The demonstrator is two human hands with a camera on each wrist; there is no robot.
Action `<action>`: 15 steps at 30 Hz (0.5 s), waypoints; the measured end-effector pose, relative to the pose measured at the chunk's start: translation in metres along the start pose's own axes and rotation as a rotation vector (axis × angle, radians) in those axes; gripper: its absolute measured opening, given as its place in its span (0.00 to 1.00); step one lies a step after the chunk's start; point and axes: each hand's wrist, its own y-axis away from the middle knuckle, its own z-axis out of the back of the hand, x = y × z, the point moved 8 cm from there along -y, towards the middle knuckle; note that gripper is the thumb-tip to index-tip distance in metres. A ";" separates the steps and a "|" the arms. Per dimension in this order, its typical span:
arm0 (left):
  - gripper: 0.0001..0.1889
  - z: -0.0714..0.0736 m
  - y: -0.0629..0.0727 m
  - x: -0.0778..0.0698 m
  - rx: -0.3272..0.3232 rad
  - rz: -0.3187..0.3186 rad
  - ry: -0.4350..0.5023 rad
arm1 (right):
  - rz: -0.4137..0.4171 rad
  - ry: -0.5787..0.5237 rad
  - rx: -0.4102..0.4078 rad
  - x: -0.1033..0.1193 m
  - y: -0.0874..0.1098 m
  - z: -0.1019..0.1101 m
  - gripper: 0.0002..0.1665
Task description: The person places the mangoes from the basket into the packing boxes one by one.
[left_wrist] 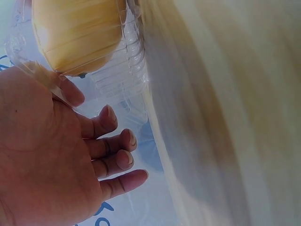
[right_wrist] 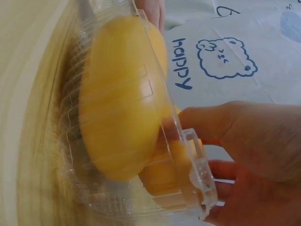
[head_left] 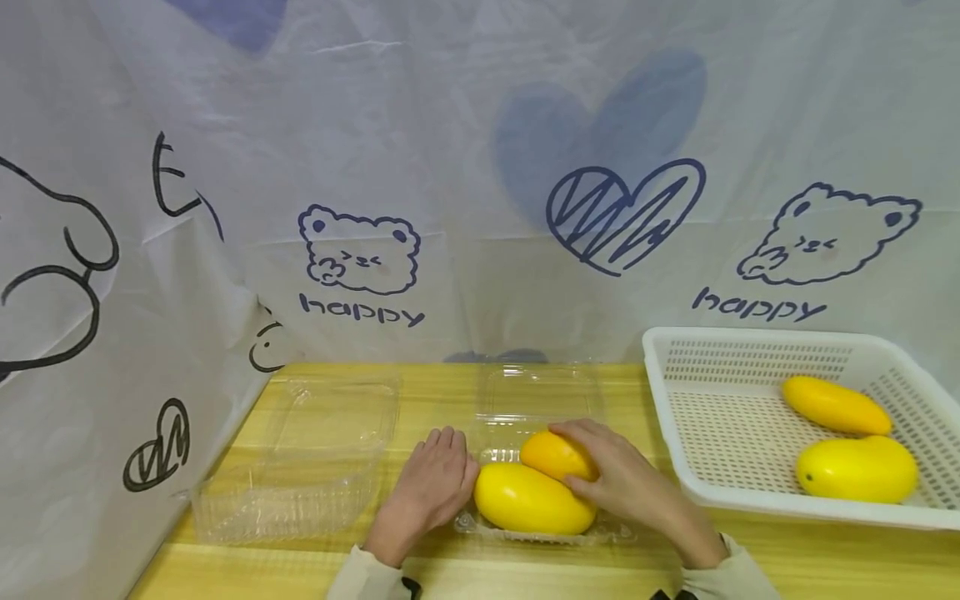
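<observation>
A clear plastic clamshell box (head_left: 570, 538) stands with its lid raised at the back. Inside, a yellow mango (head_left: 534, 500) lies along the front, and a more orange mango (head_left: 551, 454) sits behind it. My right hand (head_left: 626, 477) holds the orange mango at its right end, thumb in front and fingers behind. In the right wrist view, the front mango (right_wrist: 120, 99) shows through the box wall. My left hand (head_left: 435, 479) rests at the box's left side; in the left wrist view its fingers (left_wrist: 110, 146) are loosely bent, with the thumb by the box wall.
Another clear clamshell box (head_left: 285, 504), lid raised, stands on the wooden table (head_left: 495, 575) to the left. At the right, a white perforated basket (head_left: 720, 492) contains two mangoes (head_left: 855, 469). A printed sheet (head_left: 465, 167) hangs behind the table and along its left side.
</observation>
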 end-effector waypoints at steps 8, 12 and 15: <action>0.12 0.002 0.000 -0.001 -0.017 -0.005 -0.004 | 0.002 0.026 -0.001 -0.002 0.000 0.001 0.34; 0.12 0.002 0.000 -0.002 -0.023 -0.004 -0.003 | 0.007 0.025 -0.010 -0.003 0.000 0.002 0.31; 0.12 0.001 0.000 -0.002 -0.024 -0.004 0.004 | 0.029 0.020 -0.014 -0.002 0.000 0.002 0.29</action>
